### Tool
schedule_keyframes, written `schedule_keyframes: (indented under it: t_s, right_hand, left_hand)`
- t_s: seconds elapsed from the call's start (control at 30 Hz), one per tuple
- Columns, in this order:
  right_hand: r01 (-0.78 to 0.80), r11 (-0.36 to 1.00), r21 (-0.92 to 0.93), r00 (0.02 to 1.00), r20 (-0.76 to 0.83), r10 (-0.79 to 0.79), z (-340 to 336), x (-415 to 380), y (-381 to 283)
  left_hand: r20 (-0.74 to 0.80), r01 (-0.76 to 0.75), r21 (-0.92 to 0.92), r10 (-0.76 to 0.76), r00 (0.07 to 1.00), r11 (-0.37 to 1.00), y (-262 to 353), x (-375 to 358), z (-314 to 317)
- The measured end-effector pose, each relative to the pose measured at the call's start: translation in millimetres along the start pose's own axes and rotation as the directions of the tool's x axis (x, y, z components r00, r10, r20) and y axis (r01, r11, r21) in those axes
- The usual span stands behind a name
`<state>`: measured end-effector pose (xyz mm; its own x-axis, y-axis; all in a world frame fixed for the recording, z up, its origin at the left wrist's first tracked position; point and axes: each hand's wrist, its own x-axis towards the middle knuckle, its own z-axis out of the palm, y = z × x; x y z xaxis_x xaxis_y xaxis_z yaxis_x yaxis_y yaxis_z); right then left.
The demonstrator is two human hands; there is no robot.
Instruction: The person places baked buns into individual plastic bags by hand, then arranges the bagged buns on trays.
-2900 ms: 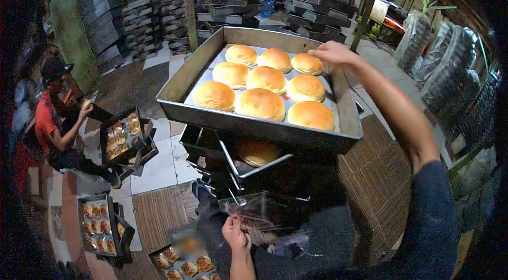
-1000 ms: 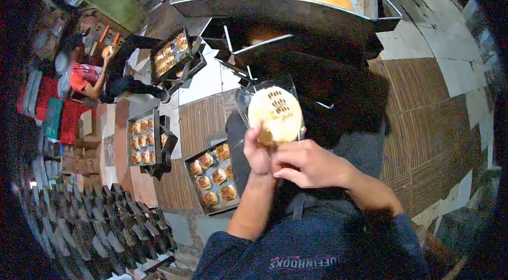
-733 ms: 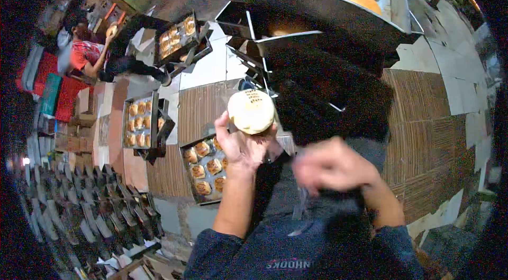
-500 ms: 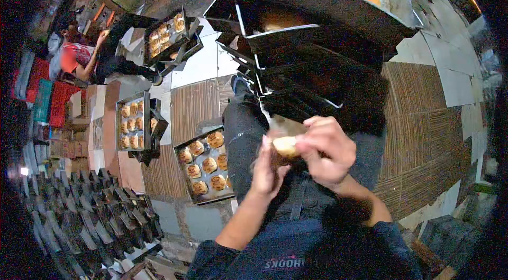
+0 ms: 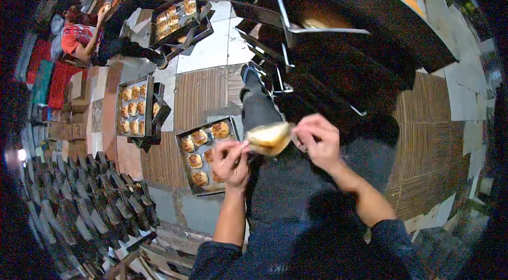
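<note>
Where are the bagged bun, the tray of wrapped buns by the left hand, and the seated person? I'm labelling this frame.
bagged bun (image 5: 269, 137), head view, its pale top.
tray of wrapped buns (image 5: 182, 134), head view, left rim.
seated person (image 5: 74, 39), head view, red shirt.

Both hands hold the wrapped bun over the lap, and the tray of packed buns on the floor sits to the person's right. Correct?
Not quite. In the head view both hands, left hand and right hand, do hold the wrapped bun over the lap, but the tray of packed buns sits on the floor to the person's left, not right.
</note>
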<state>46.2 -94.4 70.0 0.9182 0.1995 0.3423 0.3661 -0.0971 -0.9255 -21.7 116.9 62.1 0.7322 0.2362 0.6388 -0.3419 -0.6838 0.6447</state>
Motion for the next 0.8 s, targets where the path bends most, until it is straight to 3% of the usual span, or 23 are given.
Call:
schedule_keyframes:
  t_s: [0.07, 0.13, 0.2, 0.27, 0.33, 0.37, 0.4, 0.47, 0.53, 0.57, 0.6, 0.67, 0.7, 0.73, 0.77, 0.8]
  right_hand:
    - [0.180, 0.982, -0.047, 0.983, 0.031, -0.179, 2, -8, 13]
    - [0.076, 0.997, 0.015, 0.997, -0.016, -0.075, 10, -9, 3]
    - [0.227, 0.963, -0.144, 0.967, -0.081, -0.241, 16, 3, 9]
    - [0.419, 0.890, -0.179, 0.896, -0.077, -0.437, 38, 28, 18]
    - [0.183, 0.937, -0.299, 0.952, -0.183, -0.244, 42, 45, 21]
    - [-0.142, 0.982, -0.124, 0.933, -0.348, 0.091, 38, 51, 14]
    - [-0.126, 0.954, -0.273, 0.929, -0.369, 0.017, 38, 40, 22]
    - [-0.237, 0.964, -0.120, 0.922, -0.340, 0.184, 39, -2, 26]
    - [-0.460, 0.887, 0.035, 0.854, -0.255, 0.453, 42, -48, 16]
    - [-0.353, 0.936, -0.006, 0.895, -0.293, 0.336, 50, -92, 59]
    - [-0.583, 0.802, 0.130, 0.774, -0.212, 0.597, 49, -102, 40]
    - [-0.566, 0.769, -0.299, 0.786, 0.085, 0.612, 21, -116, 51]
    - [-0.565, 0.769, -0.301, 0.789, 0.075, 0.609, 15, -104, 41]
    - [-0.476, 0.810, -0.343, 0.867, -0.026, 0.498, 5, -86, 27]
    - [-0.381, 0.839, -0.389, 0.923, -0.112, 0.368, -4, -64, 6]
    - [-0.453, 0.815, -0.360, 0.886, -0.082, 0.456, -11, -43, -20]
  left_hand:
    - [-0.047, 0.022, -0.097, -0.027, 0.999, 0.995, -8, -16, 0]
    - [-0.079, 0.069, -0.090, -0.077, 0.994, 0.994, -3, -19, 2]
    - [-0.052, 0.081, -0.082, -0.085, 0.995, 0.993, -3, -15, 12]
    - [-0.020, 0.063, -0.019, -0.064, 0.998, 0.998, -1, 1, 31]
    - [-0.155, 0.159, 0.000, -0.157, 0.975, 0.987, -14, 14, 45]
    - [-0.154, 0.466, -0.082, -0.473, 0.868, 0.881, -15, 19, 32]
    - [-0.080, 0.469, -0.194, -0.490, 0.868, 0.862, -13, 14, 24]
    - [0.070, 0.651, -0.190, -0.651, 0.756, 0.735, 10, -3, -3]
    - [0.135, 0.730, -0.213, -0.720, 0.681, 0.650, 17, -43, -21]
    - [0.147, 0.713, -0.070, -0.700, 0.699, 0.697, 22, -59, -29]
    - [0.164, 0.676, 0.070, -0.677, 0.718, 0.734, 30, -72, -34]
    - [0.171, 0.654, 0.118, -0.664, 0.728, 0.747, 39, -85, -35]
    - [0.106, 0.593, 0.074, -0.597, 0.795, 0.802, 44, -84, -36]
    - [0.026, 0.524, 0.039, -0.525, 0.850, 0.851, 50, -82, -38]
    - [0.040, 0.540, 0.118, -0.547, 0.836, 0.834, 54, -70, -46]
    - [0.057, 0.672, 0.031, -0.673, 0.738, 0.740, 57, -55, -51]
